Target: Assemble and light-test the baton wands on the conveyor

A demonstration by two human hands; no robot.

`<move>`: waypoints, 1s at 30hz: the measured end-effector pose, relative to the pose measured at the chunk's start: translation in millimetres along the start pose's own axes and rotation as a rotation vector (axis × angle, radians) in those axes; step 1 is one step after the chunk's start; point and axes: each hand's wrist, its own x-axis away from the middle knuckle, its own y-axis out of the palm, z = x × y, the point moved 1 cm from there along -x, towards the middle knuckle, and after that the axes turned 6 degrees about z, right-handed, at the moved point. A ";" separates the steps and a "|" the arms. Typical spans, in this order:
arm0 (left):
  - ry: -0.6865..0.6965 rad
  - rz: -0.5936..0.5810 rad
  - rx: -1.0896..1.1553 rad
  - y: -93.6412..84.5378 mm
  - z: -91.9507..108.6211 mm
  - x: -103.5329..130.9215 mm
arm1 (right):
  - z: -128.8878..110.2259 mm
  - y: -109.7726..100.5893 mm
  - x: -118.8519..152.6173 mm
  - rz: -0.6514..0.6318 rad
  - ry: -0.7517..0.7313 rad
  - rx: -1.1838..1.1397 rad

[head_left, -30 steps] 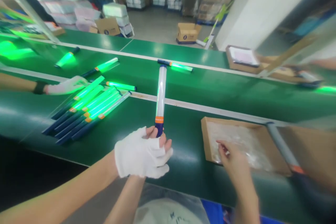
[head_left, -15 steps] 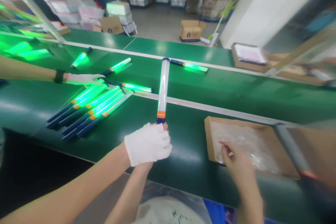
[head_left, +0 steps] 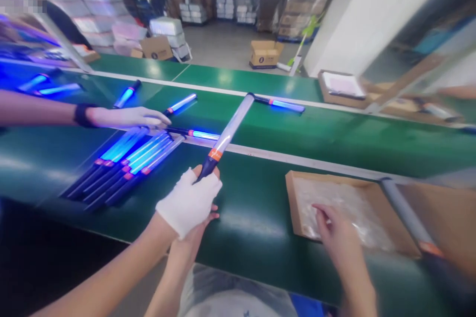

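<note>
While a co-worker's white-gloved hand [head_left: 189,203] grips a pale tubular light stick [head_left: 225,139] with an orange band, the bare left hand [head_left: 197,234] is partly hidden behind it.
Head view: I cannot tell the left fingers' hold; the half-curled bare right hand [head_left: 340,230] is over a brown cardboard box [head_left: 293,203], grip unclear.

One head-worn view, forward and downward, close over the green bench [head_left: 253,208]

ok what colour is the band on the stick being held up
The band is orange, clearest in the head view.
</note>
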 end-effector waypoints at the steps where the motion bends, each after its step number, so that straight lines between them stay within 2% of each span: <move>1: -0.018 -0.011 0.009 -7.4 -2.4 7.5 | 0.7 -0.1 -1.7 -0.004 -0.001 -0.005; 5: -0.102 -0.170 -0.077 -33.6 -12.1 31.1 | -0.1 0.9 -5.7 -0.018 0.003 -0.016; 7: -0.078 -0.238 -0.171 -41.6 -18.7 34.3 | -2.0 1.8 -5.8 -0.029 0.009 -0.020; 10: 0.025 -0.311 -0.327 -44.9 -28.2 34.2 | -3.6 3.4 -5.1 -0.050 0.013 -0.025; 14: 0.130 -0.358 -0.443 -38.2 -29.8 37.7 | 0.4 4.9 -3.6 -0.090 0.019 -0.039; 18: 0.247 -0.448 -0.569 -21.9 -20.2 33.6 | 11.8 3.7 -3.9 -0.141 0.059 -0.037; 24: 0.495 -0.566 -0.831 22.5 -4.8 -4.2 | 32.3 2.7 -21.2 -0.204 0.091 0.008; 27: 0.589 -0.542 -0.986 46.8 1.3 -23.7 | 37.1 4.9 -34.6 -0.218 0.066 0.009; 30: 0.650 -0.439 -1.160 73.6 5.5 -50.5 | 37.0 9.5 -44.0 -0.216 0.040 0.000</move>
